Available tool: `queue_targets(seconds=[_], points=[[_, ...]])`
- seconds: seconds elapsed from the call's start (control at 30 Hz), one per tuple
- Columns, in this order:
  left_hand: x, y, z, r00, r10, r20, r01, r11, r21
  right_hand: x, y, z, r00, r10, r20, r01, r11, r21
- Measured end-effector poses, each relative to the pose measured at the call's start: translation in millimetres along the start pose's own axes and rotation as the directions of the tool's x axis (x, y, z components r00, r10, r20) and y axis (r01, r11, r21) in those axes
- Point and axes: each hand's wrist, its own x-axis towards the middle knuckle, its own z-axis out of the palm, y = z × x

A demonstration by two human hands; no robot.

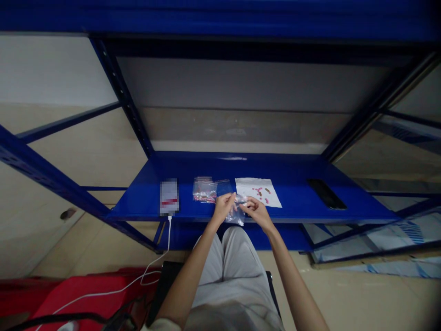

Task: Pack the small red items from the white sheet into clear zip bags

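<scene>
Near the front edge of the blue shelf, my left hand point(225, 205) and my right hand point(257, 211) pinch a clear plastic bag point(235, 217) between them. Its lower part hangs at the shelf's edge, and what is inside is too small to make out. Just left of my hands lies a pile of clear zip bags point(205, 190) with small red or pink pieces in them. Another flat clear bag point(224, 185) sits behind my left hand. To the right, a white sheet point(246, 185) carries several small pink pieces point(258, 191) and a few brownish ones point(268, 191).
A phone-like device point(169, 195) with a white cable point(168, 239) lies at the shelf's left. A black phone point(326, 194) lies at the right. The blue shelf point(289, 168) has uprights on both sides and a beam overhead. A red object point(81, 299) stands at lower left.
</scene>
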Motion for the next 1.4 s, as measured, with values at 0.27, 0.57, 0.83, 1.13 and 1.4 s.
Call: queue_targets(seconds=[0.27,0.57,0.83,1.13,1.4], points=[[-23.7,6.2,-13.1,0.947,0.208,-0.246,-0.133,0.947,0.291,5.5,-19.6,-4.4,0.996,-0.088,-0.031,0.085,0.993,-0.085],[-13.9,-1.4,-37.3,0.820,0.442,-0.364,0.070,0.553,0.830,53.5,-33.5,27.6,0.956,-0.255,-0.144,0.134,0.818,-0.559],[-6.6,-13.7,-38.6,0.819,0.377,-0.433,0.189,0.535,0.824,46.3,-24.8,44.2,0.903,-0.403,-0.151,0.218,0.731,-0.647],[-16.9,-7.1,-40.4,0.803,0.415,-0.427,0.152,0.551,0.821,11.9,-13.8,29.9,0.930,-0.330,-0.160,0.264,0.905,-0.334],[-29.8,-2.9,-26.3,0.835,0.545,0.077,-0.316,0.359,0.878,4.2,-13.6,13.8,0.996,-0.053,-0.070,0.056,0.997,0.046]])
